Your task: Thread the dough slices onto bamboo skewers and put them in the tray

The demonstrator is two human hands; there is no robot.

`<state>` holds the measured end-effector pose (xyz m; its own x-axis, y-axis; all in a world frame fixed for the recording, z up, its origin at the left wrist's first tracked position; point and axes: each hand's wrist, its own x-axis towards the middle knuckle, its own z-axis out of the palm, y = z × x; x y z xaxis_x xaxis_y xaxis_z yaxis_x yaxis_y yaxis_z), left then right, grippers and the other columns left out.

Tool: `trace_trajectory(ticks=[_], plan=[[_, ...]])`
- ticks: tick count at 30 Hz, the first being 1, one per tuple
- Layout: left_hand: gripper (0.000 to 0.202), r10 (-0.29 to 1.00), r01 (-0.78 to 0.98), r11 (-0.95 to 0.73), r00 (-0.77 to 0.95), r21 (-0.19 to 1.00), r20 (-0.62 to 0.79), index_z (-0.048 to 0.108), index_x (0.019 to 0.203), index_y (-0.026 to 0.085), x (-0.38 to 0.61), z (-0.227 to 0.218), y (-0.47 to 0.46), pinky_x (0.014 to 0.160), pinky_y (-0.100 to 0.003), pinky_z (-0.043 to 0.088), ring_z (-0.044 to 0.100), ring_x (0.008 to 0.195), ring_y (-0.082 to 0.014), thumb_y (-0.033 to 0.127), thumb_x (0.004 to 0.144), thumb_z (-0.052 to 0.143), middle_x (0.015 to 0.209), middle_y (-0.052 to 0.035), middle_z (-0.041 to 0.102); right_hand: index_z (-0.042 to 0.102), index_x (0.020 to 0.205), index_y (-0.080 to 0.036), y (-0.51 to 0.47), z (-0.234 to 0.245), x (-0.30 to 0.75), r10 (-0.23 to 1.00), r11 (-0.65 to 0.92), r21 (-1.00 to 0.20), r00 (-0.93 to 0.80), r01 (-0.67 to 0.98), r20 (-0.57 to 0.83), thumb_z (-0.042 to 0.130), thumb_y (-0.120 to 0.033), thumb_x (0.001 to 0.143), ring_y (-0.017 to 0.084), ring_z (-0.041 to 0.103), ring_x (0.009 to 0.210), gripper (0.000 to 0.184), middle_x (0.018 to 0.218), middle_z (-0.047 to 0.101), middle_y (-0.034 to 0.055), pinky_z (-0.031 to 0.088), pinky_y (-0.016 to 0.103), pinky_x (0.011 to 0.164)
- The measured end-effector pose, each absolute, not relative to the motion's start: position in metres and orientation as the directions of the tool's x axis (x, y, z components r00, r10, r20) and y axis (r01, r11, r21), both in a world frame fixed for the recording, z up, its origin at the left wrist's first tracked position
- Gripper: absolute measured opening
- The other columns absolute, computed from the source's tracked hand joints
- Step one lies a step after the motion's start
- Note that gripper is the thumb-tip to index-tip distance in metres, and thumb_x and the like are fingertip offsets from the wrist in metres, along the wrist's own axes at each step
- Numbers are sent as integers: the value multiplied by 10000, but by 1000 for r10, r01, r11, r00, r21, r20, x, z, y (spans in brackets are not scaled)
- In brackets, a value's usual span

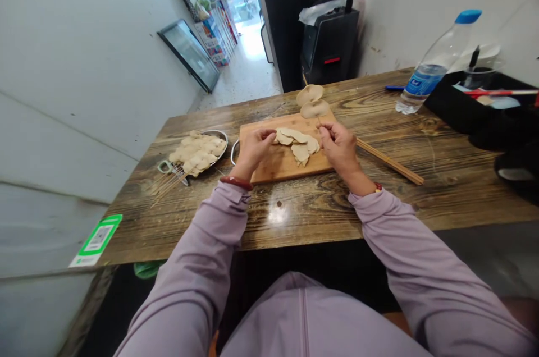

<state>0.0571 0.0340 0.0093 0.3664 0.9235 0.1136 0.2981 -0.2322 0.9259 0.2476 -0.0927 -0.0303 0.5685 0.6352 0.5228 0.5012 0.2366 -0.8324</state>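
A wooden cutting board lies on the table with several pale flat food slices on it. My left hand rests on the board's left part, its fingers pinched on the edge of a slice. My right hand is closed round a thin wooden skewer that points away from me with two round slices threaded on its far end.
A metal dish at the left holds several finished skewers. Loose bamboo skewers lie right of the board. A water bottle and a black tray stand at the far right. A green sticker marks the table's left corner.
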Motion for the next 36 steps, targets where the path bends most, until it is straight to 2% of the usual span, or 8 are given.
trace_trajectory(ticks=[4, 8, 14, 18, 22, 29, 32, 36], plan=[[180, 814, 507, -534, 524, 677, 249, 809, 887, 145, 82, 8, 55, 961, -352, 476, 673, 966, -258, 177, 796, 658, 981, -126, 776, 736, 999, -198, -91, -30, 246, 631, 235, -810, 549, 537, 547, 537, -342, 975, 192, 607, 624, 247, 654, 642, 5, 465, 300, 639], [284, 712, 585, -685, 664, 435, 229, 807, 1037, 101, 103, 8, 64, 1049, -387, 447, 656, 1081, -299, 221, 838, 645, 1149, -200, 754, 743, 999, -190, -90, -29, 246, 616, 243, -789, 538, 564, 575, 523, -326, 973, 204, 642, 661, 259, 695, 681, 29, 473, 303, 657], [263, 565, 518, -793, 822, 321, 70, 816, 980, 123, 117, 4, 72, 1001, -328, 483, 679, 1018, -260, 264, 867, 625, 1100, -163, 783, 748, 978, -195, -89, -27, 246, 631, 215, -768, 515, 604, 581, 531, -301, 974, 197, 647, 656, 241, 684, 692, 25, 465, 287, 645], [380, 575, 556, -797, 818, 235, 15, 782, 1184, 120, 118, 7, 74, 1026, -328, 503, 695, 1097, -258, 257, 864, 629, 1220, -150, 767, 749, 990, -182, -89, -28, 246, 633, 208, -764, 512, 611, 581, 523, -305, 981, 203, 657, 660, 257, 710, 714, 33, 476, 293, 667], [481, 505, 502, -847, 862, 176, -29, 723, 1323, 153, 126, 13, 70, 1035, -308, 509, 694, 1155, -230, 143, 873, 550, 1329, -126, 737, 749, 981, -175, -89, -29, 245, 628, 227, -746, 491, 626, 603, 518, -301, 981, 215, 668, 686, 263, 760, 736, 56, 470, 305, 680], [350, 411, 401, -911, 905, -101, -114, 801, 1099, 129, 139, 23, 63, 942, -360, 527, 716, 978, -264, 139, 879, 529, 1065, -169, 785, 751, 968, -191, -89, -29, 245, 642, 205, -747, 489, 633, 591, 520, -305, 982, 202, 647, 662, 258, 745, 731, 43, 463, 302, 690], [315, 438, 429, -898, 893, -95, -105, 793, 1067, 127, 137, 27, 60, 926, -368, 518, 700, 946, -260, 159, 897, 529, 1036, -163, 777, 754, 969, -192, -89, -29, 246, 643, 202, -748, 490, 632, 588, 521, -309, 973, 206, 653, 684, 261, 784, 745, 55, 465, 302, 687], [250, 440, 442, -896, 897, 38, -49, 770, 999, 130, 134, 24, 63, 890, -328, 512, 683, 894, -229, 162, 900, 543, 989, -133, 769, 758, 978, -189, -88, -30, 246, 649, 216, -749, 481, 626, 589, 504, -320, 974, 211, 655, 685, 286, 774, 744, 57, 469, 306, 678]])
